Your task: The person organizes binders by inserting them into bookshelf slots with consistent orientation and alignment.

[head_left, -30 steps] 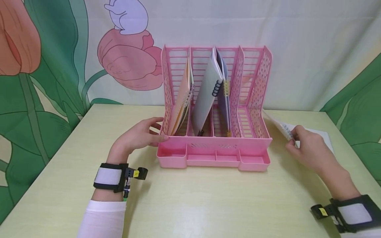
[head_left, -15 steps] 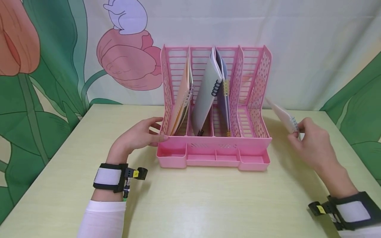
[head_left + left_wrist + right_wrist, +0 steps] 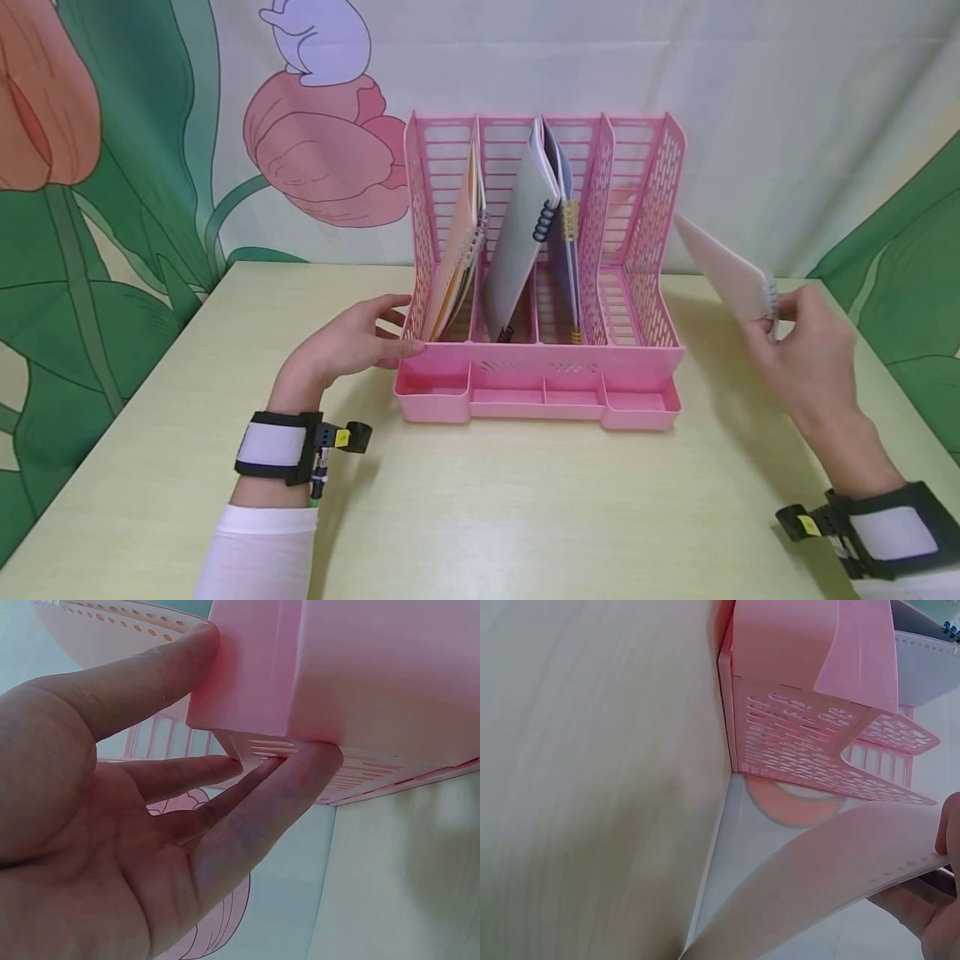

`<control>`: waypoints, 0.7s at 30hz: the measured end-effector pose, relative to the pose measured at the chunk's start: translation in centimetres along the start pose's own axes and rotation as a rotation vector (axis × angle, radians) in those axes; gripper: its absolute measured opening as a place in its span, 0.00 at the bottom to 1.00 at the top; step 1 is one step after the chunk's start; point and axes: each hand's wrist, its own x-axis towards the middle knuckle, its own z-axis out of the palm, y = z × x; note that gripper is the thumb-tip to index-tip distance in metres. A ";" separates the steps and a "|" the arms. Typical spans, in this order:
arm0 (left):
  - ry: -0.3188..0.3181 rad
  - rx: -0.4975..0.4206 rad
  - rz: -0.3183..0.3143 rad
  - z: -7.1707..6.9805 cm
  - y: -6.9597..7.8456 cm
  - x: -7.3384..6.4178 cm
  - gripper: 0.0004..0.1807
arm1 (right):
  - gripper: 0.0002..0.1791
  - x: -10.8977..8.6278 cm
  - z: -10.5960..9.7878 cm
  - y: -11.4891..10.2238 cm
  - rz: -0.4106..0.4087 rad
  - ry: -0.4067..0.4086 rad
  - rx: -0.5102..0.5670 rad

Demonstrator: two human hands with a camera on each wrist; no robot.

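Note:
My left hand (image 3: 352, 337) holds the front left corner of a pink desk organizer (image 3: 540, 358). In the left wrist view the thumb lies on that corner, with the fingertips (image 3: 322, 754) against its lower side. To the right of the organizer, my right hand (image 3: 813, 358) pinches a pale spiral notebook (image 3: 723, 271) at its coil edge. The notebook tilts above the table, its far corner close to the organizer's right side wall. In the right wrist view its translucent cover (image 3: 817, 877) spreads beneath the organizer's perforated side, and the hand shows only partly.
A peach notebook (image 3: 453, 275) leans in the left slot. A grey-green notebook (image 3: 517, 242) and a purple-blue notebook (image 3: 562, 275) stand in the middle slots. Shallow trays run along the organizer's front. A printed curtain (image 3: 750, 125) hangs behind the wooden table (image 3: 510, 508).
My right hand has lifted the pale notebook up off the table and moved slightly right and back, tilting it more upright. The left hand and organizer stay put.

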 end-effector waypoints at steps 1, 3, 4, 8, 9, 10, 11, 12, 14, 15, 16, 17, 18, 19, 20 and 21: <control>0.001 0.001 -0.001 0.0 0.0 0.0 0.46 | 0.13 0.0 0.0 0.0 -0.002 0.015 0.008; 0.001 0.002 0.000 0.0 0.0 0.0 0.47 | 0.13 0.1 -0.1 -0.1 0.001 0.035 0.016; 0.001 0.002 -0.001 0.0 0.0 -0.1 0.47 | 0.13 0.1 -0.2 -0.2 0.005 0.044 0.021; 0.000 -0.002 -0.003 0.0 0.1 0.0 0.47 | 0.13 0.3 -0.4 -0.5 0.015 0.087 0.044; -0.002 -0.004 -0.002 0.0 0.0 0.0 0.46 | 0.12 0.4 -0.5 -0.6 0.015 0.105 0.051; -0.004 -0.006 -0.001 0.0 0.0 0.0 0.47 | 0.12 0.5 -0.5 -0.7 0.016 0.122 0.058; -0.005 -0.007 -0.001 0.0 0.0 0.0 0.46 | 0.12 0.6 -0.6 -0.8 0.019 0.137 0.063; -0.007 -0.010 0.001 0.0 0.0 0.0 0.46 | 0.12 0.6 -0.6 -0.8 0.024 0.149 0.067; -0.009 -0.010 0.002 0.0 0.1 0.0 0.46 | 0.12 0.8 -0.7 -1.0 0.036 0.172 0.073; -0.010 -0.010 0.002 0.0 0.1 0.0 0.46 | 0.12 0.8 -0.7 -1.0 0.036 0.183 0.076; -0.010 -0.010 0.001 0.0 0.1 0.0 0.46 | 0.12 0.9 -0.8 -1.0 0.042 0.188 0.078; -0.009 -0.008 0.000 0.0 0.1 0.0 0.46 | 0.12 0.9 -0.8 -1.0 0.045 0.193 0.080; -0.010 -0.006 0.000 0.0 0.1 0.0 0.47 | 0.12 0.9 -0.8 -1.0 0.046 0.199 0.081; -0.009 -0.004 -0.001 0.0 0.1 0.0 0.47 | 0.12 1.0 -0.8 -1.0 0.050 0.203 0.083; -0.010 -0.003 0.000 0.0 0.1 0.0 0.47 | 0.12 1.0 -0.8 -1.1 0.051 0.208 0.084; -0.009 -0.003 0.000 0.0 0.0 0.0 0.47 | 0.13 1.0 -0.8 -1.1 0.056 0.212 0.087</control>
